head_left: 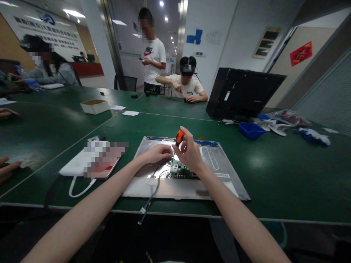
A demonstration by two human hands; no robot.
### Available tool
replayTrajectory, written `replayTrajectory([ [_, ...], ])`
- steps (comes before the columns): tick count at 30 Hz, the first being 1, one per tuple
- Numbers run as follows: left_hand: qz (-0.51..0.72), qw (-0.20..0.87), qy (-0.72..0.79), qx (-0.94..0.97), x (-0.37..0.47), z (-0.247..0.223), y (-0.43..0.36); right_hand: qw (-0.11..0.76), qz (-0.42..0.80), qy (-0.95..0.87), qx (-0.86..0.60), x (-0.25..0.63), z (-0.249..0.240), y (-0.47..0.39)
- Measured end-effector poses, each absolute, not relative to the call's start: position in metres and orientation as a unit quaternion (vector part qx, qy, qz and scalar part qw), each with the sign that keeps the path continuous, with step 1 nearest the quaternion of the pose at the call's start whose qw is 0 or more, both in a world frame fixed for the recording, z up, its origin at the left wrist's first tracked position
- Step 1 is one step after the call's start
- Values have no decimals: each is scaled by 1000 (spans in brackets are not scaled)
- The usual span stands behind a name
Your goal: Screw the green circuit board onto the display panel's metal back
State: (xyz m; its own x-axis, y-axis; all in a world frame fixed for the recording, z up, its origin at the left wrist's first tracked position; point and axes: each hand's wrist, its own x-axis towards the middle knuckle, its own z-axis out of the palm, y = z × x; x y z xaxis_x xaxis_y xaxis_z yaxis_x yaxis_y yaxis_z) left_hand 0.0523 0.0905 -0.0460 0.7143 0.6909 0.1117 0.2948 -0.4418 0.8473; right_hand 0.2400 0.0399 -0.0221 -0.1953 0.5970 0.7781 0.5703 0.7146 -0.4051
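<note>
A silver display panel (189,190) lies flat on the green table in front of me. On its middle sits a green circuit board (182,171), partly covered by my right hand. My right hand (190,151) is closed around a screwdriver (180,136) with an orange and black handle, held upright with its shaft pointing down at the board's upper left corner. Beside the shaft, my left hand (161,152) has its fingers pinched together; what they hold, if anything, is hidden. Grey cables (156,190) run from the board over the panel's front edge.
Left of the panel lie a white power bank (80,159) and a phone (109,162), joined by a white cable. A cardboard box (94,106), a blue tray (251,129) and a black monitor casing (244,93) stand farther back. Other people are around the table.
</note>
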Motion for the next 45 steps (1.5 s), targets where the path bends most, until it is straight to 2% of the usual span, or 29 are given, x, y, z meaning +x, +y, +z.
replayTrajectory([
  [13,210,418,305,830,52,-42,91,505,26,-778,-372,240,-18,36],
  [21,199,424,288,836,49,-44,91,514,-15,-771,-376,240,-20,38],
  [31,194,437,293,828,51,-43,89,503,48,-784,-359,242,-19,37],
  [45,190,431,299,830,50,-42,88,513,24,-777,-363,242,-23,42],
])
